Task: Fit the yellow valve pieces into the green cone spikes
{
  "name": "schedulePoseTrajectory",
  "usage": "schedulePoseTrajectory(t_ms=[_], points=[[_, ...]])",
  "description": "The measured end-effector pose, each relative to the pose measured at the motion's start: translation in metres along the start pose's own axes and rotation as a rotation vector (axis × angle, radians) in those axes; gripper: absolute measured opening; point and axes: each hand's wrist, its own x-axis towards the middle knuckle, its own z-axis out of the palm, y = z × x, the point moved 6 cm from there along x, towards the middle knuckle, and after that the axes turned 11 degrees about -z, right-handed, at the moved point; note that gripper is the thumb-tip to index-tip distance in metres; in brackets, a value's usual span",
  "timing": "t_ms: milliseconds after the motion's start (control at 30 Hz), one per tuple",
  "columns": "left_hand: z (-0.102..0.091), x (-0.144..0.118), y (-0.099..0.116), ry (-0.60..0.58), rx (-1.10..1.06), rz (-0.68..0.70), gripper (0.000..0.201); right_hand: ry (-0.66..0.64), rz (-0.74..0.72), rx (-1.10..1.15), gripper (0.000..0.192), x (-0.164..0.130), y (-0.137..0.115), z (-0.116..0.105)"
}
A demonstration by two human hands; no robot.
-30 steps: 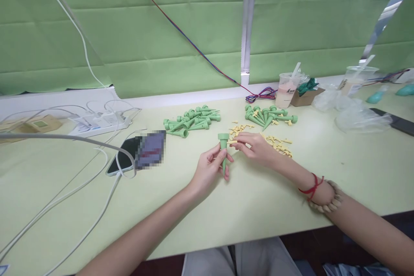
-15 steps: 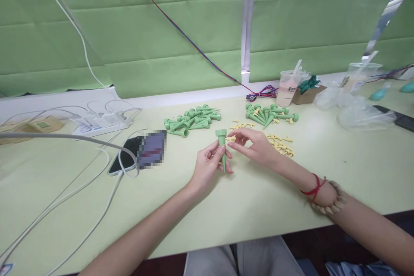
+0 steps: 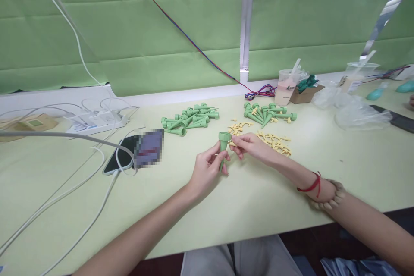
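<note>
My left hand [image 3: 207, 170] is closed around a green plastic watering spike [image 3: 224, 140], held nearly upright with its wide capped end on top and its point down. At the spike's side, just below the cap, my right hand [image 3: 250, 146] pinches a small yellow plastic valve [image 3: 232, 143], mostly hidden by the fingers. Behind my right hand lie loose yellow valves [image 3: 274, 143] in two scattered groups. A pile of green spikes [image 3: 190, 120] rests behind and left of my hands. Farther right, more green spikes [image 3: 268, 114] lie together, some with yellow valves on them.
Left of my hands are a phone [image 3: 121, 155], white cables [image 3: 110, 185] and a power strip [image 3: 97, 123]. Toward the back right stand a drink cup [image 3: 285, 90], a small cardboard box [image 3: 305, 95], plastic bags [image 3: 359, 112] and another cup [image 3: 359, 75]. Part of another person's hand shows at the right edge.
My right hand has come in against the spike, its fingers now pinched with the yellow valve at the spike's side. The spike's top has tipped slightly toward me.
</note>
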Motion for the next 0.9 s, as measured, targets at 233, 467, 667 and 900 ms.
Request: schedulePoseTrajectory(t_ms=[233, 467, 667, 900], points=[[-0.003, 0.004, 0.001, -0.026, -0.128, -0.100, 0.032, 0.175, -0.264, -0.474, 0.034, -0.001, -0.015, -0.011], [-0.003, 0.005, 0.002, -0.104, -0.215, -0.113, 0.033, 0.183, -0.502, -0.795, 0.028, -0.004, -0.026, -0.011], [0.003, 0.000, 0.009, -0.149, -0.195, -0.094, 0.031, 0.074, -0.635, -0.946, 0.029, -0.005, -0.030, -0.012], [0.003, -0.004, 0.008, -0.091, -0.082, -0.033, 0.027, 0.063, -0.488, -0.675, 0.036, -0.007, -0.027, -0.005]])
